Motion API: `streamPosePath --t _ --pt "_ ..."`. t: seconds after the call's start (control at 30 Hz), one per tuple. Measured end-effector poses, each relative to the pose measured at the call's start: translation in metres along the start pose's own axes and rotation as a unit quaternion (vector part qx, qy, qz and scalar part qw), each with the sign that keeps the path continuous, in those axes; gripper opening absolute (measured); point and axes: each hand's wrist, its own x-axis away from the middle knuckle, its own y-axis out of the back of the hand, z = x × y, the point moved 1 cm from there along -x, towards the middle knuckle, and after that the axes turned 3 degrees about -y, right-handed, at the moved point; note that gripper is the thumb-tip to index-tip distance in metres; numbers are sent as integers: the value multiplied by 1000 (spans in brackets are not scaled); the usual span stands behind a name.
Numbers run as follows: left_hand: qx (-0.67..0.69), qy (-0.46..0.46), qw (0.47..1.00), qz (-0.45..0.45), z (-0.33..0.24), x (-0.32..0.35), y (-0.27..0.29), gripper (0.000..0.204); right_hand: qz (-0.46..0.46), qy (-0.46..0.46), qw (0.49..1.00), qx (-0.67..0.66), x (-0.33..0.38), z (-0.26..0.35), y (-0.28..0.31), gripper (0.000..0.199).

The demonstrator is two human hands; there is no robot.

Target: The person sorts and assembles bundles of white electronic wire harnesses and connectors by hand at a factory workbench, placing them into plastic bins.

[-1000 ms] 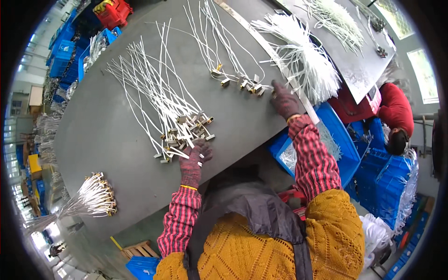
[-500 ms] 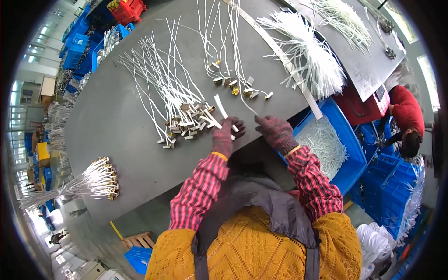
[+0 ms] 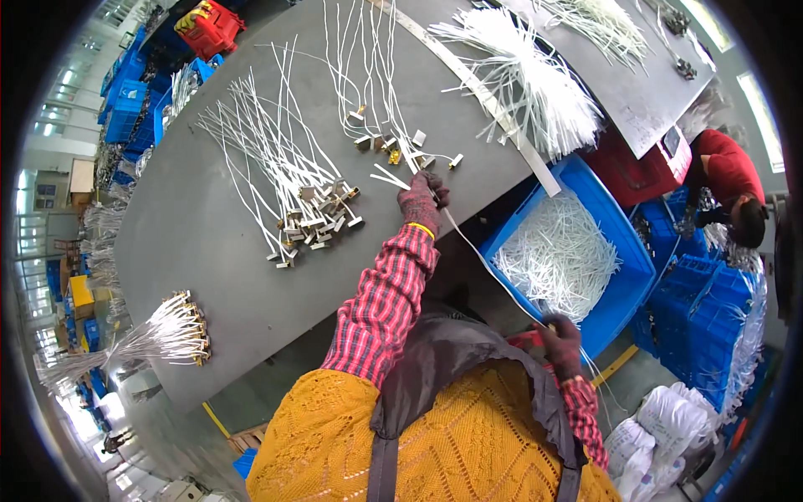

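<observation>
My left hand (image 3: 423, 201), in a dark knit glove, is closed at the table's near edge. Short white tubes (image 3: 390, 177) stick out of its left side. A thin white wire (image 3: 485, 266) runs from it down to my right hand (image 3: 560, 343), gloved too and closed on the wire low beside my body. Loose wire ends trail below that hand. Just beyond my left hand lie several white wires (image 3: 389, 75) with small metal end pieces (image 3: 394, 156). To its left is a pile of wires with metal fittings (image 3: 318, 217).
A grey table (image 3: 251, 335) carries a tied wire bundle (image 3: 180, 326) at left, a metal strip (image 3: 502, 117) and a heap of white tubes (image 3: 535, 84). Right of the table stands a blue bin (image 3: 631, 297) of short tube pieces. A person in red (image 3: 729, 171) bends beyond it.
My right hand has moved down and right, away from the table, drawing the wire out long. My left hand has moved slightly up and right, its tubes still in it.
</observation>
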Motion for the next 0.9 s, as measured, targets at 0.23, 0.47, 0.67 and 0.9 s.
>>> streamPosePath --t 0.23,0.47,0.67,0.9 --pt "82 -58 987 124 -48 29 2 25 -90 -136 980 110 54 -153 147 18" --pt "35 -148 984 87 -93 26 22 27 -102 -158 981 46 45 -165 150 23" --pt "26 -135 984 112 -91 34 56 22 -7 -154 987 51 -5 -54 41 33" --pt "-94 -115 974 170 -72 69 84 31 169 240 956 31 -91 161 -205 60"
